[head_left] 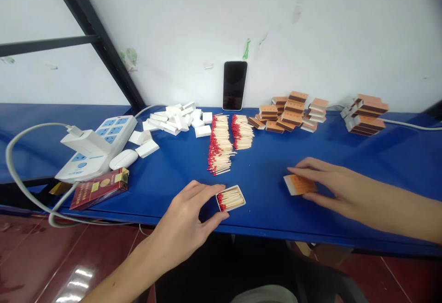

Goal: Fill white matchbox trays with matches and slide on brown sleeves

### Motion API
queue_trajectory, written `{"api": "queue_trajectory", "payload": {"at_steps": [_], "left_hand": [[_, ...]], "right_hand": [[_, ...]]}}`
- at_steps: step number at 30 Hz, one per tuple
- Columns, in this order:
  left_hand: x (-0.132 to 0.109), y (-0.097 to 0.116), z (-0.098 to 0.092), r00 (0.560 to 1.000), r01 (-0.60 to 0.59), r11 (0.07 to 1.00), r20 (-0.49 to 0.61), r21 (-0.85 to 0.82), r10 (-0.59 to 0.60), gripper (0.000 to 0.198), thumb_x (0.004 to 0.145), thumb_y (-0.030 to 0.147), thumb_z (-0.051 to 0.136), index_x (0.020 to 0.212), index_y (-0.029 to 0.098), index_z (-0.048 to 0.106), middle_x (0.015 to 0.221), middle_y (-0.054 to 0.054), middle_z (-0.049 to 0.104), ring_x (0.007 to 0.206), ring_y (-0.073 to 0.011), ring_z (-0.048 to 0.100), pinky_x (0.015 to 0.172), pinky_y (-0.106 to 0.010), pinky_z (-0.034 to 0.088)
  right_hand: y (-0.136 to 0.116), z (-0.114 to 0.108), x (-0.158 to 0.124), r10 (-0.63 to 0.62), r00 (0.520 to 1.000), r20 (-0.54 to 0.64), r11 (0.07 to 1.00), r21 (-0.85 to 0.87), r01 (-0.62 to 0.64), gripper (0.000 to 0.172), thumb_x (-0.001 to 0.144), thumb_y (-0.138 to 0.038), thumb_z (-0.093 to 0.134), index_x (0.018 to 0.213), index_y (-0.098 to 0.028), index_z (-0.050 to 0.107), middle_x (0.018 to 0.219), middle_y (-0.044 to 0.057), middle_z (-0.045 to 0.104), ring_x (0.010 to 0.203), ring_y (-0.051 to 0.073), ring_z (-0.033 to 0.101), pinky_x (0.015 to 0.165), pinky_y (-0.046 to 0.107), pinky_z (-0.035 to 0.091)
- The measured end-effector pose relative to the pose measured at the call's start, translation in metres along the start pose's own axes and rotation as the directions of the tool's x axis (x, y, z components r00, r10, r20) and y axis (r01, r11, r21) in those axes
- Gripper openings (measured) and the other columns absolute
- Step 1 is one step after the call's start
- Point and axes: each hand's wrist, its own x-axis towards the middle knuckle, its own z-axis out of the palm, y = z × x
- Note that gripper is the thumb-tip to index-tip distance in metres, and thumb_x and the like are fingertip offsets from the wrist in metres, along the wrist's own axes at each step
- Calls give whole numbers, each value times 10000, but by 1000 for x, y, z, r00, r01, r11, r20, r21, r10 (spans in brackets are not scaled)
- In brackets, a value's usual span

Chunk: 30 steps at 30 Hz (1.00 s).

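— What did the left hand (188, 213) hold?
— A match-filled white tray (241, 194), pinched between thumb and finger near the front of the blue desk (264, 201).
— And the right hand (333, 185)?
— Its fingers gripped an orange matchbox cover (301, 185), right of the tray.

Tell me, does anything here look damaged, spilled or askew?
The wall looks marred: a green streak above the phone breaks its white surface. The white trays lie jumbled, while the loose matches form two bunches; none looks spilled.
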Motion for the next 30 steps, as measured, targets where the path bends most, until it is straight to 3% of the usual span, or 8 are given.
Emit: {"api": "queue_trajectory", "payload": {"at_steps": [3,5,8,14,22,26,30], "left_hand": [[1,1,3,998,51,999,-27,8,-50,446,867,278,734,1286,244,582,1005,-39,675,863,-187,621,753,-318,560],[2,3,5,998,48,999,-40,20,-48,425,863,269,735,1263,240,594,989,-37,672,849,-188,631,772,-335,563],[3,7,6,999,24,999,-46,26,-23,337,872,241,710,1194,222,613,982,-37,675,858,-192,639,795,-349,560],[3,8,5,999,46,999,-26,-4,-46,308,879,231,695,1174,254,608,980,-16,671,826,-165,638,773,-309,560],[3,9,10,996,42,999,-76,-1,-42,329,880,220,695,1199,233,614,964,-25,677,807,-153,641,754,-281,565],[0,10,11,997,30,999,-76,-33,-32,315,876,220,704,1181,231,626,969,-24,680,821,-148,646,756,-267,563],[-1,9,10,997,38,998,-67,-54,-42,282,872,221,708,1146,236,640,970,-19,688,825,-152,654,759,-277,565]], "right_hand": [[-25,13,19,-32,999,26,999,15,32,450,873,-411,648,1284,-230,620,1145,107,679,1029,294,654,887,458,561],[-43,23,31,-89,995,36,994,72,86,327,861,-348,660,1148,-192,670,1005,98,690,941,266,649,827,425,569],[-55,32,41,-143,990,-17,982,123,144,320,883,-300,633,1168,-156,645,1041,107,662,972,254,619,861,428,546],[-50,26,43,-184,979,85,969,182,167,328,889,-289,637,1192,-164,643,1100,98,621,982,236,605,863,414,538],[-58,27,40,-197,980,39,972,135,190,308,856,-283,682,1135,-152,673,1008,93,642,915,236,615,796,399,555],[-50,32,37,-217,976,-19,973,80,218,340,880,-283,656,1186,-133,652,1043,114,654,944,249,620,818,415,559],[-41,29,40,-220,976,10,968,127,217,382,876,-327,670,1217,-156,651,1076,110,660,966,249,632,838,416,562]]}}
